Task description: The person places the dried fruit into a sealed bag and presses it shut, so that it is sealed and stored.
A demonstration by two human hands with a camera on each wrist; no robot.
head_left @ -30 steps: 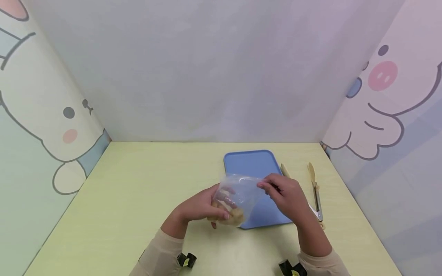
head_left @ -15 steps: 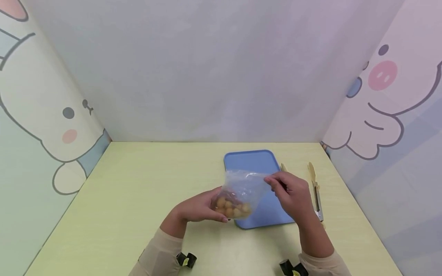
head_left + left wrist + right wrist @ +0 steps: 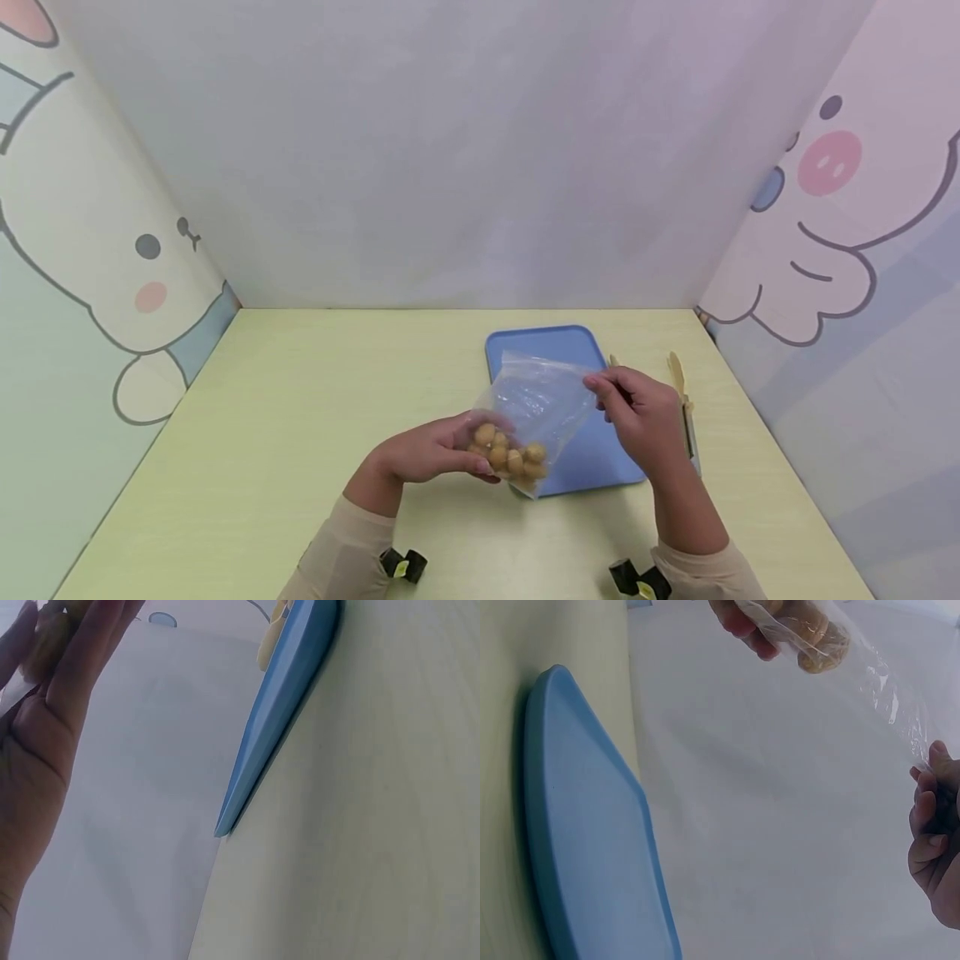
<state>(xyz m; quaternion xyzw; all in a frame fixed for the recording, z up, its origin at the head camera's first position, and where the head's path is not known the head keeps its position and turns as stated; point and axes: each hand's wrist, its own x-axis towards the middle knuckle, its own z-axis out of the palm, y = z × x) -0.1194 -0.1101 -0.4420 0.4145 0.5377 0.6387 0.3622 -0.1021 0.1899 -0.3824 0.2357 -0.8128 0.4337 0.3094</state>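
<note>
A clear plastic zip bag (image 3: 543,400) hangs tilted between my hands, above the near part of the blue tray (image 3: 592,454). Several small round tan balls (image 3: 498,456) lie bunched in its lower end. My left hand (image 3: 431,450) holds that lower end, thumb in front and fingers behind the plastic. At the bag's upper right corner, my right hand (image 3: 645,412) pinches the edge between thumb and fingers. The right wrist view shows the plastic stretched from the balls (image 3: 821,649) to the pinching right hand (image 3: 937,832).
Right of the tray, tongs (image 3: 684,400) with tan tips lie on the pale yellow table (image 3: 337,375). Another tan-tipped thing (image 3: 613,361) shows partly behind my right hand. Grey and cartoon-printed walls enclose the table at the back and sides.
My right hand has moved slightly up and to the right, drawing the bag's top edge with it. The bag is more spread and tilted, and the balls show more clearly.
</note>
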